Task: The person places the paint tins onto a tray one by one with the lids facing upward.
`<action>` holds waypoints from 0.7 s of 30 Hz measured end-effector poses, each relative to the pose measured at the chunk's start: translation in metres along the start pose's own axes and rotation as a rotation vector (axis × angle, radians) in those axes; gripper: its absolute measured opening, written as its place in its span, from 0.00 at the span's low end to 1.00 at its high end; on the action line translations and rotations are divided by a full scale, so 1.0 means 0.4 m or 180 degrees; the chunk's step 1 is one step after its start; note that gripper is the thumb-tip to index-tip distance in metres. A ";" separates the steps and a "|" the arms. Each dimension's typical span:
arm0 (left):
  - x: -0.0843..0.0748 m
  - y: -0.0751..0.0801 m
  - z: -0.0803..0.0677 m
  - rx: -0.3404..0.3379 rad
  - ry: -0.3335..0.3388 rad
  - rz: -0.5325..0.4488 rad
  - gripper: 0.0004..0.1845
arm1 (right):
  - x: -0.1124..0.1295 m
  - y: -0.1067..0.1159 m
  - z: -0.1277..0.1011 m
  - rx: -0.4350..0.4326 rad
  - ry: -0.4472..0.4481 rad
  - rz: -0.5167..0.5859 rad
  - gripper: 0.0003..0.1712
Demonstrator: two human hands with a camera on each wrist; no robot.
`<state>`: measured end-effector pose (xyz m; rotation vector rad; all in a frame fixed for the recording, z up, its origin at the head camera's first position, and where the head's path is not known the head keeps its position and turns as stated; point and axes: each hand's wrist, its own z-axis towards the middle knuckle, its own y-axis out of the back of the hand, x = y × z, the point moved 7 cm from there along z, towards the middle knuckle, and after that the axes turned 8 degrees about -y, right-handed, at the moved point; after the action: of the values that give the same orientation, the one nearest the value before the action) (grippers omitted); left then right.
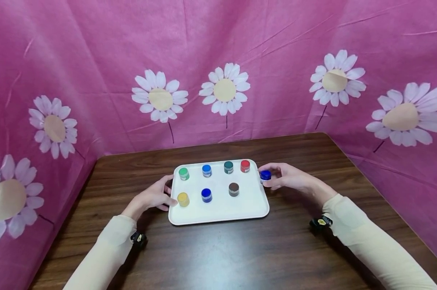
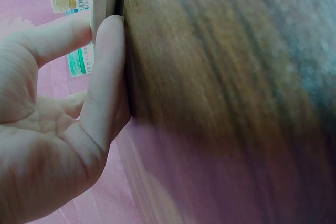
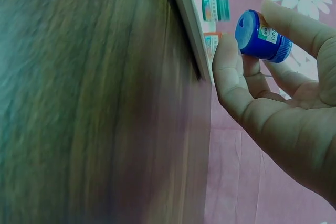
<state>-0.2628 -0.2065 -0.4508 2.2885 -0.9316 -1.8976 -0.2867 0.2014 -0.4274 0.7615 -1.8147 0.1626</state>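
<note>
My left hand (image 1: 154,196) pinches the left rim of a white tray (image 1: 218,213), thumb on top and fingers at the side and underneath; the left wrist view shows this grip close up. Beside that thumb stands a yellow paint jar (image 1: 183,199). At the tray's right edge my right hand (image 1: 288,176) holds a dark blue paint jar (image 3: 258,38) between thumb and fingers, tilted in the right wrist view. A second dark blue jar (image 1: 206,195) and a brown jar (image 1: 234,189) stand in the tray's front row.
Along the tray's back row stand a light green jar (image 1: 183,173), a blue jar (image 1: 206,170), a dark green jar (image 1: 228,167) and a red jar (image 1: 245,166). The tray lies on a dark wooden table (image 1: 218,257). Behind hangs a pink cloth (image 1: 269,100) with daisies.
</note>
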 end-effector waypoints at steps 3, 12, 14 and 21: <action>-0.002 0.000 -0.001 0.0003 -0.0023 0.0027 0.53 | 0.011 -0.008 0.004 -0.0008 0.0026 -0.0087 0.38; -0.002 0.000 -0.002 -0.0001 -0.0003 0.0036 0.53 | 0.018 -0.029 0.010 -0.0003 0.0040 -0.0399 0.35; -0.002 0.000 -0.002 -0.0004 0.0003 0.0030 0.53 | 0.021 -0.032 0.011 -0.0002 0.0057 -0.0432 0.35; -0.001 0.001 0.000 0.0005 -0.0005 0.0031 0.54 | 0.027 -0.038 0.018 -0.0023 0.0047 -0.0513 0.34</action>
<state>-0.2629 -0.2067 -0.4503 2.2794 -0.9430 -1.8959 -0.2858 0.1817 -0.4243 0.8950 -1.7308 0.0558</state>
